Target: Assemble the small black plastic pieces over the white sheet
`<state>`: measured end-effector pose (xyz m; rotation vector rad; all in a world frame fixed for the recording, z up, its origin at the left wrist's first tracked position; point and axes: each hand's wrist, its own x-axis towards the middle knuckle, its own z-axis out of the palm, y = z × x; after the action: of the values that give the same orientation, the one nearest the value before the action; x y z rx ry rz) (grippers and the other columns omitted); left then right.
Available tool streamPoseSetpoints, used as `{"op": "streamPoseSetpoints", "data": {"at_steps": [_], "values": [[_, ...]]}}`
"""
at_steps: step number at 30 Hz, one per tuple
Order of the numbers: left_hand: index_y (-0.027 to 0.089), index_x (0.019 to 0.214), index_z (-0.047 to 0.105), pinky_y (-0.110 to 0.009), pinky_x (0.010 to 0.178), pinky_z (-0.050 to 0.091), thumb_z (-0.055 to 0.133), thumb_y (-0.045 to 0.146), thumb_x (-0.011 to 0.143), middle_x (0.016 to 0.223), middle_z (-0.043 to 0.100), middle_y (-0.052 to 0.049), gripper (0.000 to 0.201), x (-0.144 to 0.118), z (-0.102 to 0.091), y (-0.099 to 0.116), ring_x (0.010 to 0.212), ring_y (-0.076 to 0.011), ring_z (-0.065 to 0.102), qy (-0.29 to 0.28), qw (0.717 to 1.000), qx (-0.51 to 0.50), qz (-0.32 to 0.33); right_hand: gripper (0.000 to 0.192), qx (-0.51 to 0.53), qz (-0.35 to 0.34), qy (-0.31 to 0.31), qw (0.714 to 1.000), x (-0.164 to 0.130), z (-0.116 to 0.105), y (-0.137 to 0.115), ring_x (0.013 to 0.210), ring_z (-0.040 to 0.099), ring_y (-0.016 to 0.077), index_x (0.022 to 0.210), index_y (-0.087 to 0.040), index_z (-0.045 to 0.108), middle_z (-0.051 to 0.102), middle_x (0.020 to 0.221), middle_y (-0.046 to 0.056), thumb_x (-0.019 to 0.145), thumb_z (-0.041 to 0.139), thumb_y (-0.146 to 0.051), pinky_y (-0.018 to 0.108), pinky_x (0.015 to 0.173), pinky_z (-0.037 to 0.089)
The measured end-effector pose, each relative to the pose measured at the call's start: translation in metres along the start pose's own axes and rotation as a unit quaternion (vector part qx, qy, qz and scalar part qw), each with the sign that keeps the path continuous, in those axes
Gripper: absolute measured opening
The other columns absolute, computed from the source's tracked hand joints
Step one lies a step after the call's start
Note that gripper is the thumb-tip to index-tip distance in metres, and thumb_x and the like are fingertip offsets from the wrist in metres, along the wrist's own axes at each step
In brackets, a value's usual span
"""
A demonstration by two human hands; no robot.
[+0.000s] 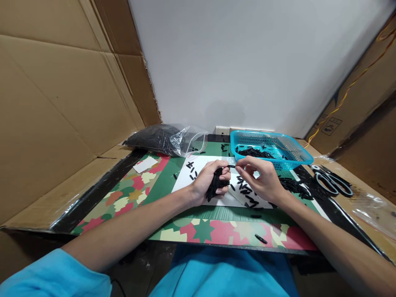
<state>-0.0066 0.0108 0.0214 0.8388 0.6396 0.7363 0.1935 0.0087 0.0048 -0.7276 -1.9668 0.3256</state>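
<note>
My left hand (pixel 212 181) is closed around a bunch of small black strip-like pieces (pixel 214 187), which stick out below the fingers. Between the two hands one thin black piece (pixel 231 166) reaches from the left thumb to the right fingertips. My right hand (pixel 258 175) pinches the far end of that piece. Under both hands lies a white sheet (pixel 182 181) with loose black pieces (pixel 246 192) scattered on it. What exactly the pieces are is too small to tell.
A blue plastic basket (pixel 305 156) holding black pieces stands behind my right hand. Scissors (pixel 331 181) lie at the right. At the back left rests a clear bag (pixel 163 138) full of dark pieces. Cardboard walls (pixel 55 82) rise on both sides, and a white wall (pixel 247 62) stands behind.
</note>
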Motion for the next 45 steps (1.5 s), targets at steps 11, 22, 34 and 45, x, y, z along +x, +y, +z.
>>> {"op": "streamPoseSetpoints", "data": {"at_steps": [11, 22, 34, 45], "values": [[0.020, 0.071, 0.047, -0.019, 0.034, 0.027, 0.061, 0.041, 0.092, 0.058, 0.039, 0.008, 0.033, 0.000, 0.000, -0.001, 0.035, -0.0062, 0.039, -0.002, 1.000, 0.000, -0.006, 0.011, -0.010, 0.000, -0.002, 1.000, 0.000, 0.000, -0.002, 0.054, 0.044, 0.0084, 0.092, -0.019, 0.061, 0.057, 0.075, -0.002, 0.102, 0.057, -0.022, 0.023, 0.053, 0.039], [0.020, 0.071, 0.046, -0.018, 0.034, 0.023, 0.059, 0.037, 0.091, 0.059, 0.038, 0.007, 0.029, 0.001, 0.001, -0.001, 0.037, -0.0061, 0.038, 0.001, 1.000, 0.007, 0.001, 0.008, -0.343, 0.052, 0.145, 0.927, 0.008, -0.035, 0.027, 0.060, 0.057, 0.0128, 0.098, -0.021, 0.068, 0.071, 0.082, 0.000, 0.098, 0.064, -0.028, 0.027, 0.057, 0.035], [0.021, 0.072, 0.046, -0.021, 0.034, 0.030, 0.062, 0.038, 0.085, 0.058, 0.040, 0.009, 0.027, 0.001, 0.003, 0.000, 0.034, -0.0077, 0.040, 0.045, 0.998, 0.028, 0.019, 0.016, -0.136, -0.126, -0.119, 0.975, -0.004, 0.001, -0.006, 0.063, 0.056, 0.0117, 0.115, -0.020, 0.067, 0.069, 0.086, 0.002, 0.106, 0.055, -0.025, 0.025, 0.058, 0.037], [0.021, 0.072, 0.045, -0.020, 0.034, 0.026, 0.062, 0.039, 0.085, 0.059, 0.038, 0.009, 0.027, 0.000, 0.005, 0.001, 0.035, -0.0072, 0.039, 0.047, 0.999, 0.022, 0.002, 0.012, -0.142, -0.149, -0.051, 0.977, -0.003, -0.005, -0.003, 0.056, 0.047, 0.0103, 0.100, -0.020, 0.064, 0.061, 0.077, 0.000, 0.103, 0.053, -0.017, 0.025, 0.053, 0.034]]}}
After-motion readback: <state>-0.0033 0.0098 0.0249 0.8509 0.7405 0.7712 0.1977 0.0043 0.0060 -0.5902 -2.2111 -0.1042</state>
